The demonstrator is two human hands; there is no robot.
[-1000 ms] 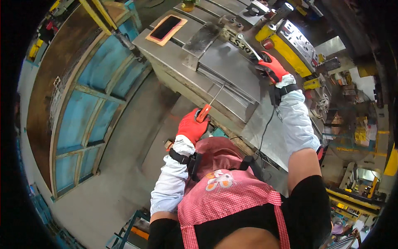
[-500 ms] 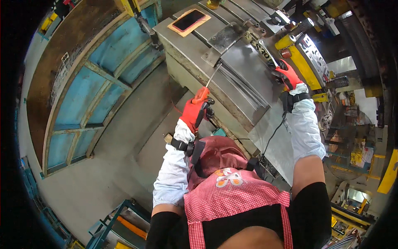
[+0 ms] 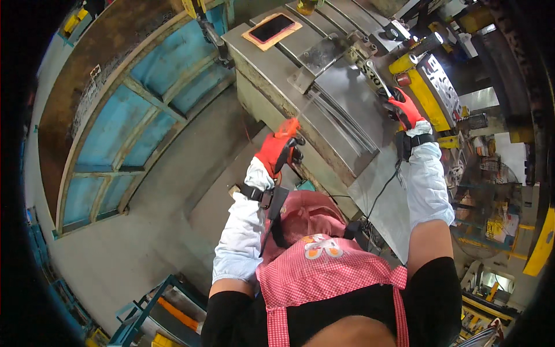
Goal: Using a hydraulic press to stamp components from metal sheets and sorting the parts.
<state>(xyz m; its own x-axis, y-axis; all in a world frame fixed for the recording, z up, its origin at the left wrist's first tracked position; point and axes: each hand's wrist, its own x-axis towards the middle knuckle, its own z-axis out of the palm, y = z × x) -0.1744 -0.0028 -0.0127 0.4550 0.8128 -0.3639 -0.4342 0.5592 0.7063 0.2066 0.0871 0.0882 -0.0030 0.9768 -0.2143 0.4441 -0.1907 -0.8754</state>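
Observation:
My left hand (image 3: 278, 151), in a red glove with dark palm, is closed round an orange-handled tool (image 3: 287, 127). Its thin shaft, blurred, points toward the near edge of the steel worktable (image 3: 315, 139); its exact kind I cannot make out. Gloved alike, my right hand (image 3: 403, 109) grips the lower end of a silver wrench (image 3: 378, 80). The wrench's upper end rests at a metal clamp block (image 3: 359, 51) on the table; whether it sits on a bolt is too small to tell. Between my hands, several thin metal strips (image 3: 342, 120) lie side by side on the tabletop.
A phone (image 3: 272, 28) lies on a tan pad at the table's far left corner. A yellow control box (image 3: 430, 95) stands right of my right hand. Left is a large blue-panelled frame (image 3: 147, 139). A black cable (image 3: 381, 194) hangs from my right wrist.
The tool in my left hand has shifted slightly right, its shaft now blurred. My right hand stays on the wrench. The whole view has moved a little.

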